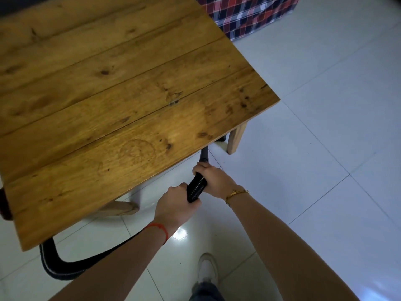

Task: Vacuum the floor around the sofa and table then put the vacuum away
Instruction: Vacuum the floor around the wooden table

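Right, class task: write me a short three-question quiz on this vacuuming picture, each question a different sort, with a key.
1. True or false: both hands grip the black vacuum hose.
2. Multiple choice: the hose's rigid tube runs A) over the table top, B) under the wooden table, C) onto the plaid cover.
3. Which wrist wears the gold bracelet?

Key:
1. True: the left hand holds it nearer the person, the right hand further along.
2. B.
3. The right.
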Tool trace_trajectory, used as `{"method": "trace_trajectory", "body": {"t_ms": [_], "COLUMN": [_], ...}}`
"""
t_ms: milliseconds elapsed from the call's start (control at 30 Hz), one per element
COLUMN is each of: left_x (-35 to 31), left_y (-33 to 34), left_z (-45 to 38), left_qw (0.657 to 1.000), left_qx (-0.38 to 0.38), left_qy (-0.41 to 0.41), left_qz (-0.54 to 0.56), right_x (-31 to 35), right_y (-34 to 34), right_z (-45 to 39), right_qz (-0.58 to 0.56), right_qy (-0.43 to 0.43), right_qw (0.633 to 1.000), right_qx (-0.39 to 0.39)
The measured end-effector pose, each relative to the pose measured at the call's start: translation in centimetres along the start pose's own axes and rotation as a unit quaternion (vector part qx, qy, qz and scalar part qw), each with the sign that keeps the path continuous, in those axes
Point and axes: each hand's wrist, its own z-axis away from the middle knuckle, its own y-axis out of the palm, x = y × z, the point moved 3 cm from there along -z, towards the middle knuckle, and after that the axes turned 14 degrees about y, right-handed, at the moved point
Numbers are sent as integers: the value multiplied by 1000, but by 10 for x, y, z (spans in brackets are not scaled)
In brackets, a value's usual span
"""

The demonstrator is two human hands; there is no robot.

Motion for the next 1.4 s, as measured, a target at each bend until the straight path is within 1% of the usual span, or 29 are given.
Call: {"method": "trace_trajectory", "body": {"t_ms": [333, 467, 600, 733, 933, 1167, 1400], "left_x": [43, 75, 113, 151, 196, 223, 221], "left_y": [-7, -7, -7, -12, -19, -28, -38], "left_z": [88, 138, 188, 237, 298, 340, 344], "left_qw": [999, 998, 996, 995, 994, 991, 987], "left_qx": [17, 44, 66, 76, 84, 95, 103], "left_qy": [29, 29, 35, 33, 32, 35, 50], "left_qz": [-18, -20, -42, -50, -67, -86, -110], "right_x": [64, 101, 144, 187, 242, 278, 285], "right_y": [47, 85, 127, 169, 215, 243, 242], "right_z": [67, 103, 135, 160, 190, 215, 221], "right_qz": [-19, -42, -53, -77, -74, -87, -101], "right_qy": [24, 47, 50, 60, 51, 54, 92], "right_qw": [1000, 998, 997, 995, 996, 995, 991], "right_qx": [5, -4, -19, -21, -20, -5, -11]}}
